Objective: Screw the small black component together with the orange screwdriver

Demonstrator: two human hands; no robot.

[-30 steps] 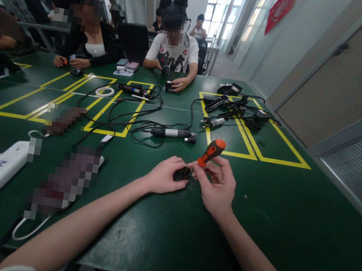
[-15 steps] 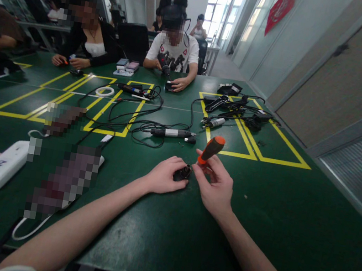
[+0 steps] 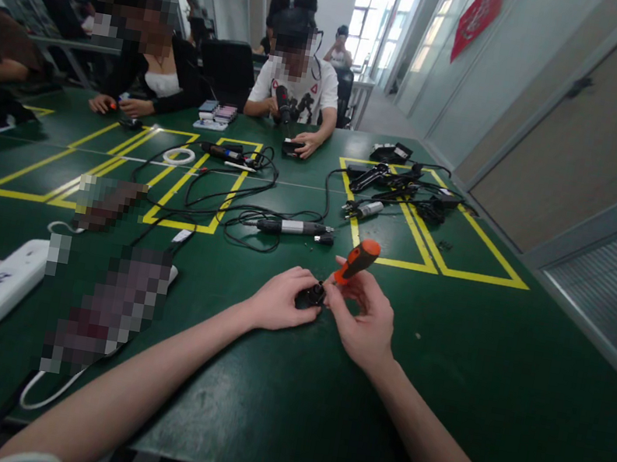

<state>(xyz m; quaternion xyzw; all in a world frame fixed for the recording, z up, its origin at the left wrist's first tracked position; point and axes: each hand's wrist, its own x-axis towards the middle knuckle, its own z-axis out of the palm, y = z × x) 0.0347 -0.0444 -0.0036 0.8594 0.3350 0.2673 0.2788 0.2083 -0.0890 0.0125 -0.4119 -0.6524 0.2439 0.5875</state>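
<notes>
My left hand (image 3: 282,299) is closed around a small black part (image 3: 311,294) with a round opening, resting on the green table. In my right hand (image 3: 366,312) is a screwdriver (image 3: 359,262) with an orange and dark grey handle. Its handle leans up to the right, and its lower end points at the black part. The fingers of my right hand pinch the tool low down, beside the part. Whether the tip touches the part is hidden by my fingers.
Ahead lies a grey and black pen-shaped electric tool (image 3: 294,227) with its cable. Black tools and cables (image 3: 393,182) are heaped at the back right. A white power strip (image 3: 1,282) and a power bank (image 3: 116,301) are on the left. A co-worker (image 3: 297,87) sits opposite.
The screwdriver's handle has dipped lower, and its lower end has come closer to the black part. My right hand shifted slightly left. My left hand stays in place.
</notes>
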